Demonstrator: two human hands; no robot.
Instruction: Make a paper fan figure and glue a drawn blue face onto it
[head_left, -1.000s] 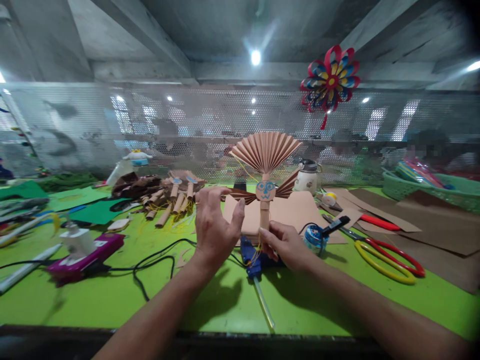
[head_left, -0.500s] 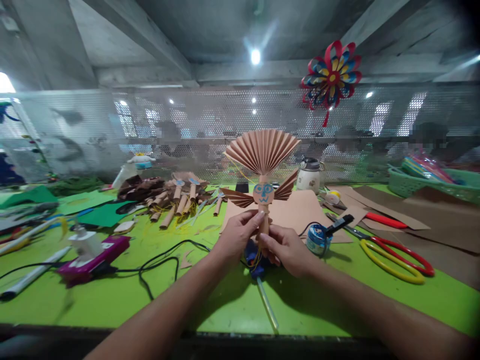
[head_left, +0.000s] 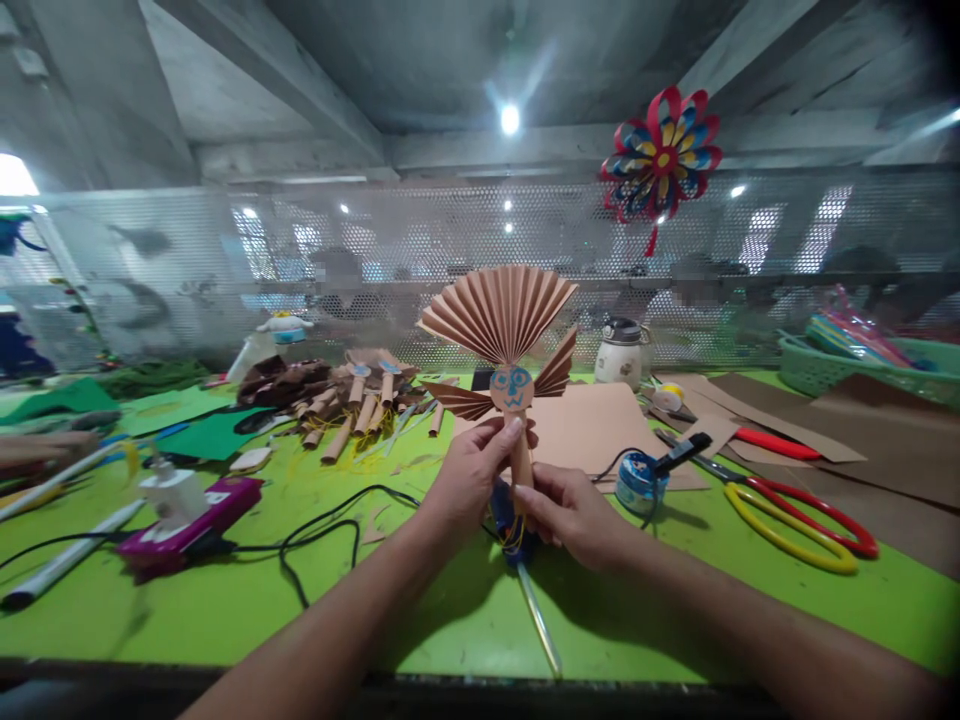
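Upright in both hands is a brown paper puppet (head_left: 512,390) with a pleated fan on top, two smaller pleated wings and a round face drawn in blue. My left hand (head_left: 480,462) pinches its rolled paper stem just under the face. Lower on the same stem, the fingers of my right hand (head_left: 566,510) are closed, near some loose yellow string. Behind the stem's lower end lies a blue glue gun (head_left: 514,545), partly hidden by my hands, with a clear glue stick (head_left: 538,620) pointing toward the table's front edge.
Scissors (head_left: 795,510) with red and yellow handles and a blue tin (head_left: 641,482) lie right. Left are a purple power strip (head_left: 187,525) with black cable and a pile of paper rolls (head_left: 352,410). Brown paper sheets (head_left: 592,430) are behind; a green basket (head_left: 810,365) stands far right.
The puppet has shifted slightly left and its fan now leans to the left. Both hands keep their hold on the stem.
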